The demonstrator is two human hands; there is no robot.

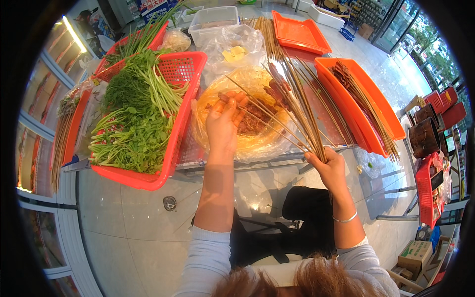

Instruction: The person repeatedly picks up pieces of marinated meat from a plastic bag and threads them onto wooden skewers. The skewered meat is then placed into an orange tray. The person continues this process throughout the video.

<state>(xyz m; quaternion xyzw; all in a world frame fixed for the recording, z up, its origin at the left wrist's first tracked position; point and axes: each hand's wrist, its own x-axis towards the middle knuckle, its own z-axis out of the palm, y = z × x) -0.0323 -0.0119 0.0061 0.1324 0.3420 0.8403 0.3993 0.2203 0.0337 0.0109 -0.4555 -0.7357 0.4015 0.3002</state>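
Observation:
Over a plastic-lined basin point(272, 138) of marinated meat strips point(256, 119), my left hand point(226, 117) pinches a small piece of meat point(223, 97) in its stained fingers. In my right hand point(328, 167), at the table's front edge, is a bunch of thin wooden skewers point(310, 126). Most of its sticks point away from me, some with meat point(281, 91) threaded near their far ends. A few sticks fan out leftward, and their tips reach to my left hand. Whether the pinched meat is on one of these tips I cannot tell.
Left of the basin, a red plastic basket point(172, 156) holds leafy greens point(137, 141). An orange tray point(365, 107) with meat skewers stands at the right, an orange-red tray point(302, 33) at the back. Bare skewers point(270, 37) lie beside a clear plastic bag point(215, 55) and a clear plastic container point(213, 22).

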